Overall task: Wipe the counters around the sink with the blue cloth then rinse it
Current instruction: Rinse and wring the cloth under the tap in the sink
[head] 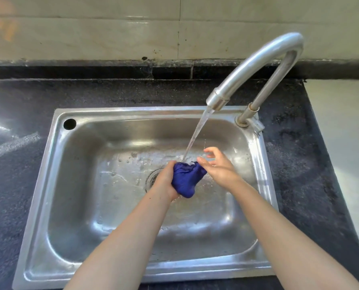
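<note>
1. The dark speckled tabletop (17, 185) runs around the steel sink (55, 185), with pale glare on its left part.
2. A round hole (69, 124) sits in the sink rim at the far left corner.
3. The left hand (165, 179) is closed in a fist around the blue cloth (186, 180), gripping it from the left side; the fingers wrap out of sight behind the fabric.
4. The blue cloth is bunched into a wet, dark blue wad, wrinkled at the top and rounded at the bottom, held above the sink basin near the drain (152, 177).
5. The water stream (196, 136) falls slantwise from the faucet spout (217, 99) and lands on the top of the cloth.
6. The right hand (219, 167) is loosely open, fingers spread and curled, not gripping; its thumb side touches the right edge of the cloth.
7. The curved steel faucet (264, 57) rises from the sink's far right corner.
8. A pale surface (346, 132) lies to the right of the tabletop.
</note>
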Motion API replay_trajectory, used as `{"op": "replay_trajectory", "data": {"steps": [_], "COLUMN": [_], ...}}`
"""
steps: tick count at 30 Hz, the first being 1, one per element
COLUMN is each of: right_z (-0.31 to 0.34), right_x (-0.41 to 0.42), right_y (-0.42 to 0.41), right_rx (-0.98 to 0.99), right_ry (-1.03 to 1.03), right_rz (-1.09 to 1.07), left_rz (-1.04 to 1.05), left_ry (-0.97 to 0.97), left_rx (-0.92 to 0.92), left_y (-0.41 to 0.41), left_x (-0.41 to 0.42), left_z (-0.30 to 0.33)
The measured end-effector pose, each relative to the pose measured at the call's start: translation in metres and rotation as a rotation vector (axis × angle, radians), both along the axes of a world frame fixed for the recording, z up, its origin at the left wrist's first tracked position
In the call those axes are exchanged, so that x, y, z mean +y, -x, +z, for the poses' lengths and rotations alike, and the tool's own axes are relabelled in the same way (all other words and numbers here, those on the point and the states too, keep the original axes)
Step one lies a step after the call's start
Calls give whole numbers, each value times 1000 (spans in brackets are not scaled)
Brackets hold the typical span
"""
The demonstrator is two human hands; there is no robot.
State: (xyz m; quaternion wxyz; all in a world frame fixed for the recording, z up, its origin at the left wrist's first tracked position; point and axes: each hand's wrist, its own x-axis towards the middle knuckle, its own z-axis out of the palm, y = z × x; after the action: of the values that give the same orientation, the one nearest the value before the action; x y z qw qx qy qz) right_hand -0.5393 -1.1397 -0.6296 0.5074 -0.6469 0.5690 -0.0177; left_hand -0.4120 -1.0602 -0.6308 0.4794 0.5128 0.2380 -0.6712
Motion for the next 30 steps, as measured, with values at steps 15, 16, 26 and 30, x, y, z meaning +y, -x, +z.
{"op": "replay_trajectory", "data": {"steps": [15, 16, 26, 30], "right_z": [91, 91, 95, 93], "right_x": [-69, -71, -78, 15], "right_y": [51, 52, 68, 35], "right_rx": [495, 481, 87, -259], "right_ry": [644, 657, 485, 628], "right_rz": [200, 196, -91, -284], "left_rz": [120, 118, -59, -79], "left_ry": [44, 59, 136, 155], "left_rx": [207, 172, 85, 50], "left_y": [1, 2, -5, -12], "left_x": [-19, -19, -2, 8], "left_z": [13, 19, 27, 32]}}
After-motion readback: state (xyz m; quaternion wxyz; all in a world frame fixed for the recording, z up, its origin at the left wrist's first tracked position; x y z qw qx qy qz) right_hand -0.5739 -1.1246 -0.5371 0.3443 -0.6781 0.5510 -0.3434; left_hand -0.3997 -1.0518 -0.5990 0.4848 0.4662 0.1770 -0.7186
